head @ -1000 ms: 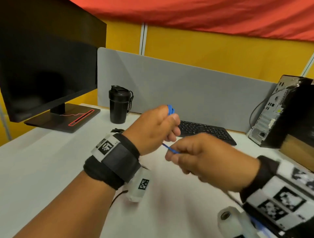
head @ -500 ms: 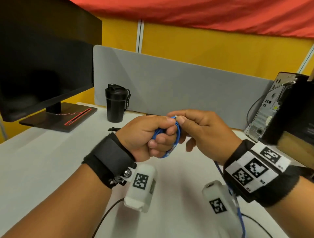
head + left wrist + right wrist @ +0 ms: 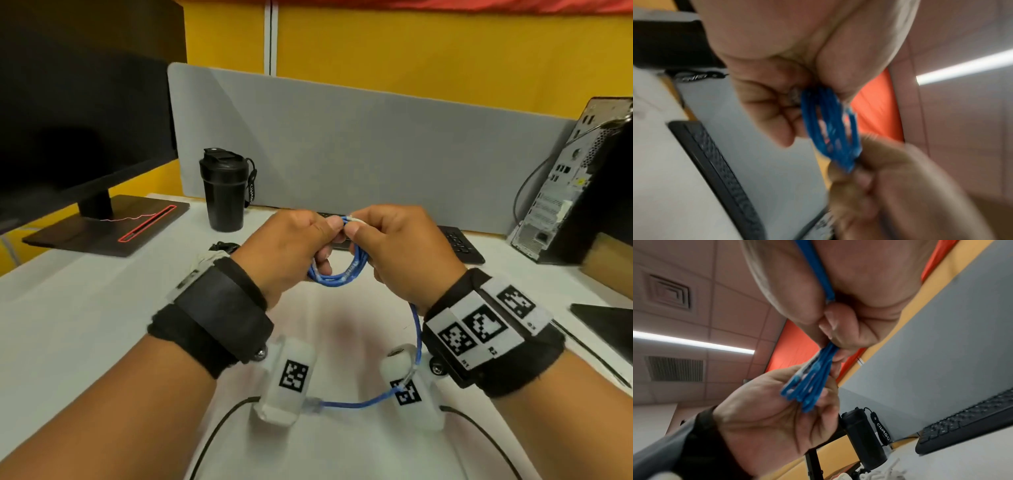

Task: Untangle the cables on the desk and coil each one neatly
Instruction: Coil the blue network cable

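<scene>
White desk (image 3: 68, 342), nearest part: loose tail of the blue cable (image 3: 337, 274) droops between the wrists, not yet wound in. Above it, several loops already bunched; left hand (image 3: 287, 253) curls round the bundle, right hand (image 3: 404, 250) pinches its top, fingertips touching. Further back a keyboard (image 3: 460, 245), black bottle (image 3: 224, 193). Likely most of this cable coiled; other cables unclear.

I see both hands raised together at centre, wrists level, forearms angled inward. Left hand (image 3: 291, 250) has its fingers curled round the blue cable (image 3: 339, 274) coil. Right hand (image 3: 404, 250) pinches the same coil at the top, thumb and index tips meeting the left's.
</scene>
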Demonstrator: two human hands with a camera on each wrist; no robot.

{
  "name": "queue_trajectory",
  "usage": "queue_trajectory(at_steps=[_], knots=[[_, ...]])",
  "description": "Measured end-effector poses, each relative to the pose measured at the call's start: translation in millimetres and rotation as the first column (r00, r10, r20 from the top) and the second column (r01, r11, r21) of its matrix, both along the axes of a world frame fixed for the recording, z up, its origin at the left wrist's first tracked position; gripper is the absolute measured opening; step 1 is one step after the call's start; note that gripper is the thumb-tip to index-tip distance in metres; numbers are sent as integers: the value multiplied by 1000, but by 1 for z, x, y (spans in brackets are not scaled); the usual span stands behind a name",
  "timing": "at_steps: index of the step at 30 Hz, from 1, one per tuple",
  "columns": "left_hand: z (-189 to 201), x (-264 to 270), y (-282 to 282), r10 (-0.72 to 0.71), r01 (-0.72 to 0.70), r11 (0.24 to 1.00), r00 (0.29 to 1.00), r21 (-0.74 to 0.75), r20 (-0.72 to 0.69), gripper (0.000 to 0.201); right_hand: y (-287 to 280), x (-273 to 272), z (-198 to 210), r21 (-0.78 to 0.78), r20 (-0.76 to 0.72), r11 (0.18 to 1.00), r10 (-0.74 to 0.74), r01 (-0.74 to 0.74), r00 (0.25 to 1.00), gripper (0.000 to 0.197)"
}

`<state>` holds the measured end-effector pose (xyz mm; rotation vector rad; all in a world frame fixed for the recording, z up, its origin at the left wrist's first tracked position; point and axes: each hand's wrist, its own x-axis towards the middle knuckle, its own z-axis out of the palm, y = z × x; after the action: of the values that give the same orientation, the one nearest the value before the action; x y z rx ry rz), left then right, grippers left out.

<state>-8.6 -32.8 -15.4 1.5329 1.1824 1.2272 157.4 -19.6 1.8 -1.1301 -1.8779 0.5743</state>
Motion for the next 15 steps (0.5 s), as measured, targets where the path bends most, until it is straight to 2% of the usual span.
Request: queue_trajectory(at_steps=[2, 3, 9, 10, 12, 15], knots=[[0, -6, 1, -91, 104, 987, 991, -123, 101, 30, 6, 4, -7, 13, -14, 1000, -13, 13, 1000, 20], [-1, -8, 1, -111, 126, 980, 988, -151, 109, 27, 7, 6, -11, 16, -22, 1000, -13, 13, 1000, 19], [-10, 3, 6, -55, 87, 982, 981, -167, 185, 25, 9, 11, -22, 109, -26, 994, -4, 7, 1000, 19], [-12, 5, 6, -35, 73, 981, 978, -179, 206, 24, 9, 11, -23, 81, -48, 997, 16, -12, 999, 19], [-13, 6, 8, 20, 19, 985, 975, -173, 222, 25, 7, 12, -23, -84, -179, 987, 118, -135, 977, 18], [-7, 0, 13, 163, -140, 984, 961, -111, 224, 26, 7, 23, -22, -302, -359, 895, 211, -327, 909, 25]])
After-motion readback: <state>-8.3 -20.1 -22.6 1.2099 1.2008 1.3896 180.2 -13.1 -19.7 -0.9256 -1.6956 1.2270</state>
